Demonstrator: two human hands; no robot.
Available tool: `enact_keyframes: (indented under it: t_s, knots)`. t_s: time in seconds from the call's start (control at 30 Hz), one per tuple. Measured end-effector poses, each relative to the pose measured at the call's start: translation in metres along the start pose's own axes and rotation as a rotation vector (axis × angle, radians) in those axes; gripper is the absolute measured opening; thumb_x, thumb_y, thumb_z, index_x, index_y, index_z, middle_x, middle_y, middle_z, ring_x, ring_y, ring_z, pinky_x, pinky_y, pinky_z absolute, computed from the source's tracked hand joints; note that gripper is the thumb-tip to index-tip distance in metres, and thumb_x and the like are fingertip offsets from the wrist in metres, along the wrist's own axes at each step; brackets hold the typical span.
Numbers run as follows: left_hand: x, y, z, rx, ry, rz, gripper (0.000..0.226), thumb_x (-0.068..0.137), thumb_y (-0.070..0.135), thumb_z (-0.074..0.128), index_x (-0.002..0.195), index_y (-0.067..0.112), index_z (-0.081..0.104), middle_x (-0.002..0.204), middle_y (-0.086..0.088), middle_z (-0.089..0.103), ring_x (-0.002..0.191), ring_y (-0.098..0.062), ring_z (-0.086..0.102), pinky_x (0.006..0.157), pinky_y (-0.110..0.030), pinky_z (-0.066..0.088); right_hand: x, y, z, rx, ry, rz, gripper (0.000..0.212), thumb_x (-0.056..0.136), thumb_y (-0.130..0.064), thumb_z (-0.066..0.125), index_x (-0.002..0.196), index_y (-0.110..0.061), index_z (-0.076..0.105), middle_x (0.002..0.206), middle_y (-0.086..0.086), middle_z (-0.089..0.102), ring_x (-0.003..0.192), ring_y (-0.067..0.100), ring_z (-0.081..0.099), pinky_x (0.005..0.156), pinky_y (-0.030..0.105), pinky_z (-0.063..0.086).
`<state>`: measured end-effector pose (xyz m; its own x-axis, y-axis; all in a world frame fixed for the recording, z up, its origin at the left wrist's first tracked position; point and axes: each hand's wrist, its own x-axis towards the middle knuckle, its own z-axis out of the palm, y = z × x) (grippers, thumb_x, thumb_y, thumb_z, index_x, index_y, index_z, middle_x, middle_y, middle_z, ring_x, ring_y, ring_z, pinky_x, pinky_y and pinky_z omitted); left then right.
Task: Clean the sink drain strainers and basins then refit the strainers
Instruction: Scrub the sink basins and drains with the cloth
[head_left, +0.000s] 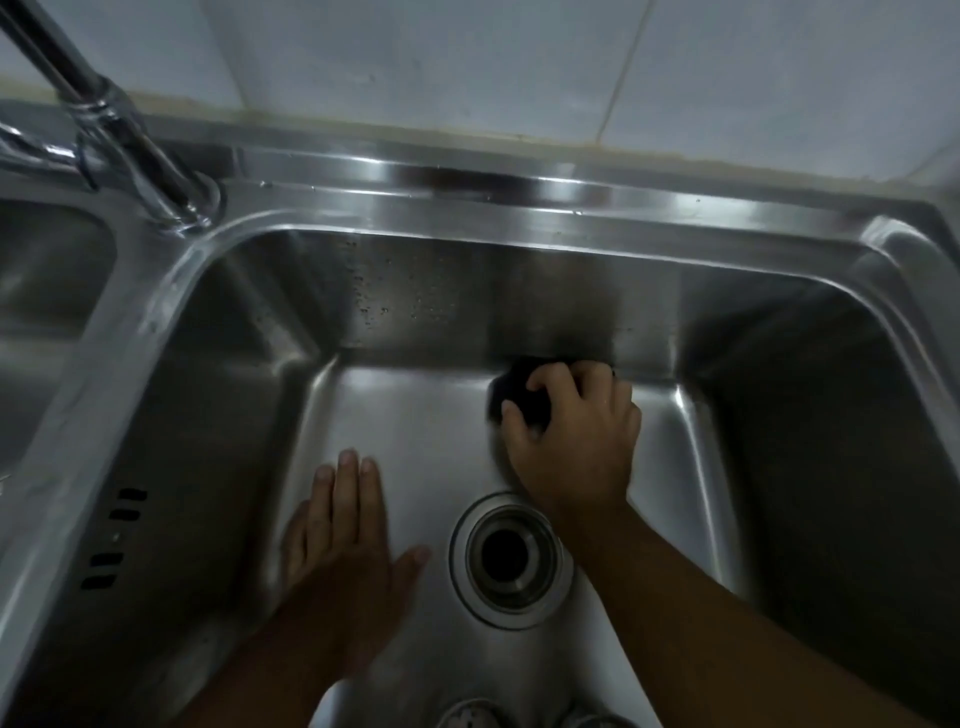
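Note:
I look down into a stainless steel basin (415, 415). My right hand (576, 436) grips a dark scrubbing sponge (511, 392) and presses it against the floor of the basin where it meets the back wall. My left hand (343, 540) lies flat on the basin floor with straight fingers, to the left of the drain. The round drain opening (511, 558) is bare, with a dark hole in its middle and no strainer in it. Two round metal pieces (470, 717), perhaps strainers, peek in at the bottom edge, mostly cut off.
A chrome tap (130, 140) rises from the sink deck at the back left. A second basin (47, 291) lies to the left behind a divider with overflow slots (117, 535). White tiles (467, 57) form the wall behind. Water droplets dot the back wall.

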<state>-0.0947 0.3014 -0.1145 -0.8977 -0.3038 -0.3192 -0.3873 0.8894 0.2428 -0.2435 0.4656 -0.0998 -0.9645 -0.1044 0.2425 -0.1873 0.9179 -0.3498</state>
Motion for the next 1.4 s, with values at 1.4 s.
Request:
enact_keyframes:
  t_s: [1.4]
  knots:
    - [0.011,-0.013,0.017,0.079,-0.059,0.01,0.107,0.075,0.076,0.011,0.158,0.011,-0.005,0.166,-0.013,-0.013,0.152,-0.033,-0.013,0.12,-0.051,0.002,-0.127,0.086,-0.105,-0.25,-1.084,0.292,0.042,0.086,-0.025,0.055,0.124,-0.021,0.038,0.138,0.012,0.035,0.137,0.04,0.026,0.111,0.048,0.032]
